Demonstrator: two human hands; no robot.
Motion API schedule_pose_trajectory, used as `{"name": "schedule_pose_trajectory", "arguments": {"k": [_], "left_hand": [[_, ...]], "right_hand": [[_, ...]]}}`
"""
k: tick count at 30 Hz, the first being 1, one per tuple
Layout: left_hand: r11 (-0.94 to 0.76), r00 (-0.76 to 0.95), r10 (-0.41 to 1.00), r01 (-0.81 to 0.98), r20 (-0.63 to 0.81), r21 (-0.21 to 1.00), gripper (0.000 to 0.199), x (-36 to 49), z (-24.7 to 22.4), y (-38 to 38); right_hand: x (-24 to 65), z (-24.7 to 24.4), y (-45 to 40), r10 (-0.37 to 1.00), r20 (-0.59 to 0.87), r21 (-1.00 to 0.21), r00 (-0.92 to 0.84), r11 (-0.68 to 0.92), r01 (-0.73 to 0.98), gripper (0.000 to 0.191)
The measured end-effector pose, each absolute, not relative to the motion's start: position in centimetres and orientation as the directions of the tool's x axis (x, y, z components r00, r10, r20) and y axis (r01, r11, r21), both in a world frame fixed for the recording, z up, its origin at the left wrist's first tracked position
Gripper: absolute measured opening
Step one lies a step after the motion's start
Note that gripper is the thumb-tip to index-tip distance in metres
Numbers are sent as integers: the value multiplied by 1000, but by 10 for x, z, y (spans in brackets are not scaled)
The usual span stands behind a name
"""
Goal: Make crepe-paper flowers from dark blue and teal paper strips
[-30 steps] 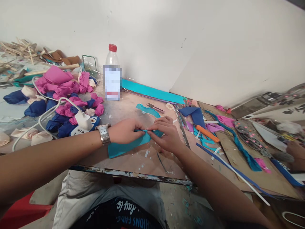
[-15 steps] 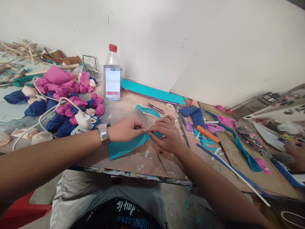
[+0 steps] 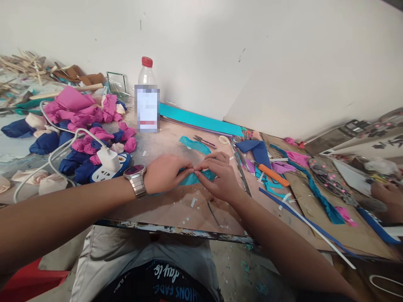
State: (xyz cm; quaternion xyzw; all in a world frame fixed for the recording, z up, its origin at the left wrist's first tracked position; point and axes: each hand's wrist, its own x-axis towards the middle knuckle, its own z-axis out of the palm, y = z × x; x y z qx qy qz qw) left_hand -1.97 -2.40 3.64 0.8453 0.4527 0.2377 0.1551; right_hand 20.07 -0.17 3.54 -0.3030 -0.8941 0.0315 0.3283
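A thin turquoise strip point(image 3: 191, 179), cloth or paper, is pinched between my two hands above the table. My left hand point(image 3: 166, 173), with a metal watch on its wrist, is closed with thumb and fingertips on the strip. Facing it, my right hand point(image 3: 220, 172) grips the strip too, its fingertips almost touching the left ones. Both hands hide much of the strip. Just beyond them curves a turquoise length point(image 3: 195, 145); whether it is the same piece is hidden. Small scissors point(image 3: 204, 141) and a roll of tape point(image 3: 223, 139) lie behind my right hand.
A red-capped bottle point(image 3: 147, 75) stands near the wall. Left are pink point(image 3: 75, 100) and blue bundles, a power strip point(image 3: 108, 170) and its white cable. An orange-handled tool point(image 3: 273, 175) and scraps lie right. Another person's hand point(image 3: 388, 196) shows far right.
My left hand has turned, so the watch face now shows. The turquoise flap that hung below the left hand is now mostly hidden behind it. The right hand stays nearly in place.
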Motion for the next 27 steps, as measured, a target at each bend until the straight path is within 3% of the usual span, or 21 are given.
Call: {"name": "schedule_pose_trajectory", "arguments": {"k": [4,12,22,27], "left_hand": [[-565,497,825,734,270,377,33,-20,34,-23],[-568,513,823,750,245,338,38,-19,34,-23],[-574,527,818,719,232,391,36,-20,36,-23],[-579,513,815,692,270,432,29,-22,37,-24]], "right_hand": [[201,34,-2,590,547,-290,-594,799,527,5],[202,28,0,644,501,-331,-578,760,559,4],[200,28,-1,661,407,-341,-630,750,567,7],[202,28,0,668,430,-363,-608,744,561,7]]}}
